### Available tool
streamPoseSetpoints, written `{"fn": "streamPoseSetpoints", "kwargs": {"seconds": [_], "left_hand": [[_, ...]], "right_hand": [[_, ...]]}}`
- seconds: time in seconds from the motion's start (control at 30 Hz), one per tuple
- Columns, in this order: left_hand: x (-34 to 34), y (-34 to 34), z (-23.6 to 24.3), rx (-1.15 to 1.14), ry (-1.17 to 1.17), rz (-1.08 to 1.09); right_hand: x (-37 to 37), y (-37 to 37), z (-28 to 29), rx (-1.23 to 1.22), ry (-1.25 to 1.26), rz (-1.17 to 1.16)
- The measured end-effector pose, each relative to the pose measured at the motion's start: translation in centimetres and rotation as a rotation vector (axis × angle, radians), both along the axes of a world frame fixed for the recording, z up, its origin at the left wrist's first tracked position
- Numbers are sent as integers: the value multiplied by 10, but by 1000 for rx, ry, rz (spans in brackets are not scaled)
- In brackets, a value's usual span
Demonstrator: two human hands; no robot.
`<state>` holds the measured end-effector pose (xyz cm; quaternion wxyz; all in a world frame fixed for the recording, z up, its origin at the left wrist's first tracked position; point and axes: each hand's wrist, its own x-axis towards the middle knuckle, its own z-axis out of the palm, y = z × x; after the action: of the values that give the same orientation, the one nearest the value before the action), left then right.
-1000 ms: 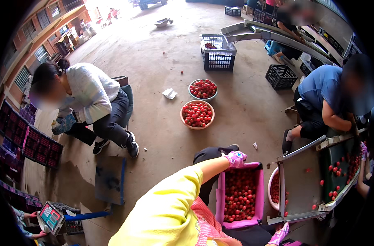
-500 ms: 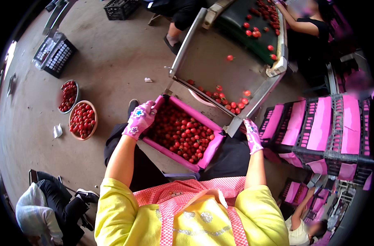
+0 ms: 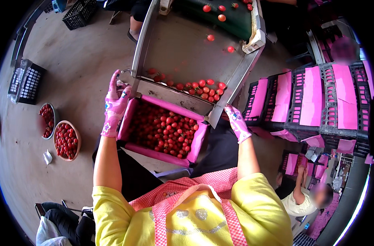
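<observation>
Gloved in pink floral, my left hand (image 3: 114, 108) is raised beside the tray's left side with fingers apart; its fingertips are near a small wire hook (image 3: 125, 71). Below and to its right, a pink-lined crate (image 3: 159, 153) holds many red cherry tomatoes (image 3: 170, 133). My right hand (image 3: 237, 124), in a matching glove, has its fingers stretched against the metal tray's (image 3: 176, 47) lower right corner; the fingertips are partly hidden. Along the tray's lower lip, more cherry tomatoes (image 3: 205, 89) are gathered. The crate stands under that lip, between my knees.
A green conveyor belt (image 3: 219, 26) feeds the tray from above. At left stand an orange basin (image 3: 78, 137) and a grey basin (image 3: 55, 123) of tomatoes, plus a black crate (image 3: 29, 84). Black crates with pink lining (image 3: 312, 96) are stacked at right. Other people sit nearby.
My left hand has moved off the crate's rim up beside the tray's hook, its fingers now spread. My right hand stays at the tray corner. The whole view has shifted; tomatoes on the tray have moved.
</observation>
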<state>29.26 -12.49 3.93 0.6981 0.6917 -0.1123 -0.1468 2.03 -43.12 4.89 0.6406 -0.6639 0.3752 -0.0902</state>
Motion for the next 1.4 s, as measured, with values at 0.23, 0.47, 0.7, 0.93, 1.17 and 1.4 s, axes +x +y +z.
{"fn": "streamPoseSetpoints", "kwargs": {"seconds": [0.23,0.47,0.7,0.93,1.17,1.4], "left_hand": [[5,-21,13,-33,-36,-91],[13,-21,12,-118,20,73],[4,0,-8,-63,-30,130],[-5,17,-24,157,48,88],[-15,33,-36,803,-220,-48],[-22,29,-18,984,-282,-106]], "right_hand": [[-1,-12,-1,-32,104,62],[-1,-12,2,-2,59,69],[5,-7,6,-2,46,68],[-5,-25,-41,-458,27,-30],[21,47,39,-886,-164,203],[88,47,12,-1097,54,266]]}}
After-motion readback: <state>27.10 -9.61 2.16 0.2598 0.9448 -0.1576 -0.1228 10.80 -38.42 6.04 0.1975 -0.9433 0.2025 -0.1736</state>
